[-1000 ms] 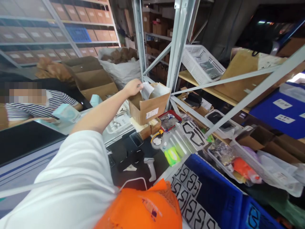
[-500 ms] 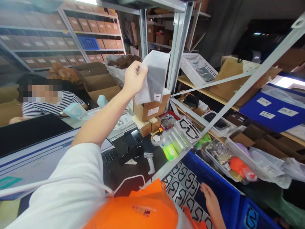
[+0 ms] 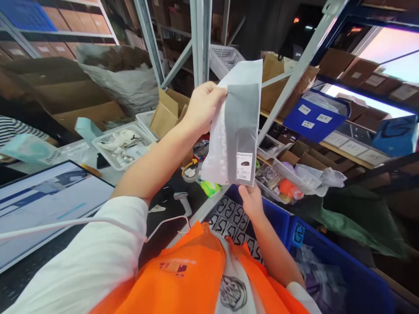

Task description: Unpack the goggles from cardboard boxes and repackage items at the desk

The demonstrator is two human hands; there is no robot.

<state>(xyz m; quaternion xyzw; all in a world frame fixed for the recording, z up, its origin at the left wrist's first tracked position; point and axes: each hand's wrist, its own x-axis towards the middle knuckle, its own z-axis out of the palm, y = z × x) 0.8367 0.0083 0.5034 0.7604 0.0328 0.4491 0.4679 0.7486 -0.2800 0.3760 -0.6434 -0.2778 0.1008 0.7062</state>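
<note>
My left hand [image 3: 204, 107] pinches the upper left side of a frosted plastic bag [image 3: 217, 144], held upright in front of me. Inside is a flat grey piece [image 3: 242, 113], its kind unclear. A white label [image 3: 244, 165] with print and a small dark oval picture sits near the bag's lower right corner. At the bottom edge, just below the label, my right hand [image 3: 252, 201] has its thumb and fingers closed on the bag; some fingertips are hidden. Below, flat packs with black looped outlines [image 3: 231, 218] lie in rows in a blue bin [image 3: 275, 220].
A monitor [image 3: 49, 209] stands at left, near a white scanner [image 3: 183, 203] and a cable [image 3: 114, 224]. White trays [image 3: 121, 146] and an open carton [image 3: 166, 113] lie beyond. A metal shelf post [image 3: 200, 43] and slanted brace [image 3: 301, 65] rise ahead; loaded shelves stand at right.
My view has turned right. The bag has come nearer, its label now facing me. My right hand has risen from above the blue bin to the bag's bottom edge.
</note>
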